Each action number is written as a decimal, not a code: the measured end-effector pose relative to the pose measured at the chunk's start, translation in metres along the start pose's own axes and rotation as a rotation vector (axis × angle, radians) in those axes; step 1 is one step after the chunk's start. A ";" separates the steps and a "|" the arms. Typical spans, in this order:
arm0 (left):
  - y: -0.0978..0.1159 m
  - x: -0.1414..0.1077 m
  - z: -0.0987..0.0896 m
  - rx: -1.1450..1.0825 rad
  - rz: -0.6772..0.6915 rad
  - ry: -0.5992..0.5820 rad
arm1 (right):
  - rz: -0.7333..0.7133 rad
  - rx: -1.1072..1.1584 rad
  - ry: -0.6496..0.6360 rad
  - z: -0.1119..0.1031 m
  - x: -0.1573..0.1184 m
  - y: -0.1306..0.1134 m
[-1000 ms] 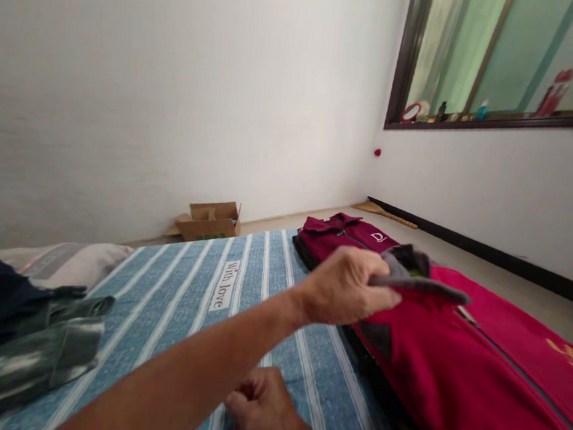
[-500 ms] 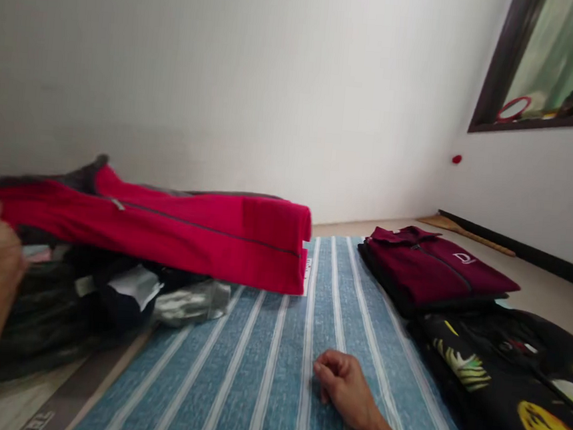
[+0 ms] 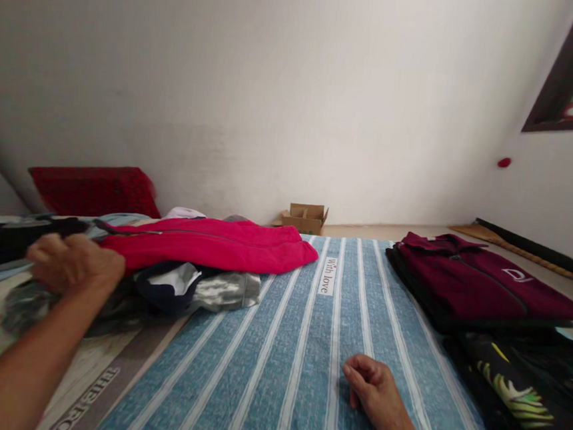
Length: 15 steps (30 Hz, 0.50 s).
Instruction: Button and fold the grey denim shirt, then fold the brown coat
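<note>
My left hand is curled into a fist at the collar end of a bright pink zip jacket with dark trim. The jacket lies stretched across a loose heap of clothes, its far end over the striped cloth. Under it show a navy and white garment and a grey patterned garment. My right hand rests on the blue striped cloth, its fingers loosely curled with nothing visible in them.
At the right lie a stack topped by a folded maroon jacket and, nearer, a black printed garment. A cardboard box stands against the back wall. A red object leans at the far left.
The pink jacket has come down from the air onto the heap. My left hand has moved right in view with its end. My right hand keeps its curled pose on the cloth.
</note>
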<state>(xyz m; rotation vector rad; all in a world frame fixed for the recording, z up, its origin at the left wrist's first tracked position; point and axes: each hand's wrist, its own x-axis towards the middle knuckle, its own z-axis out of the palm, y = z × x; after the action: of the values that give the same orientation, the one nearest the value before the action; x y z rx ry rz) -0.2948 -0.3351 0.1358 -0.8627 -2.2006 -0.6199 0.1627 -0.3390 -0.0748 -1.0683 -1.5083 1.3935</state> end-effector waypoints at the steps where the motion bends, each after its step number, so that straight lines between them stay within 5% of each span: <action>1: 0.012 -0.001 0.003 0.027 0.058 0.040 | 0.002 0.001 -0.001 0.000 0.000 0.000; 4: 0.061 -0.014 0.011 0.008 0.407 -0.014 | 0.012 0.004 0.002 0.001 0.001 -0.001; 8: 0.128 -0.056 0.043 -0.115 0.826 -0.442 | 0.024 0.015 0.008 0.000 0.002 -0.001; 12: 0.162 -0.084 0.080 -0.164 0.737 -0.561 | 0.017 0.022 0.003 0.000 0.002 0.001; 15: 0.167 -0.060 0.087 -0.214 0.527 -0.562 | 0.021 0.037 0.007 -0.001 0.002 0.003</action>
<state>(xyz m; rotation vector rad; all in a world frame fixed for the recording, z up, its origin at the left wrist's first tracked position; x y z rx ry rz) -0.1777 -0.1936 0.0645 -1.8324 -2.2430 -0.3792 0.1628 -0.3366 -0.0778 -1.0675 -1.4642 1.4251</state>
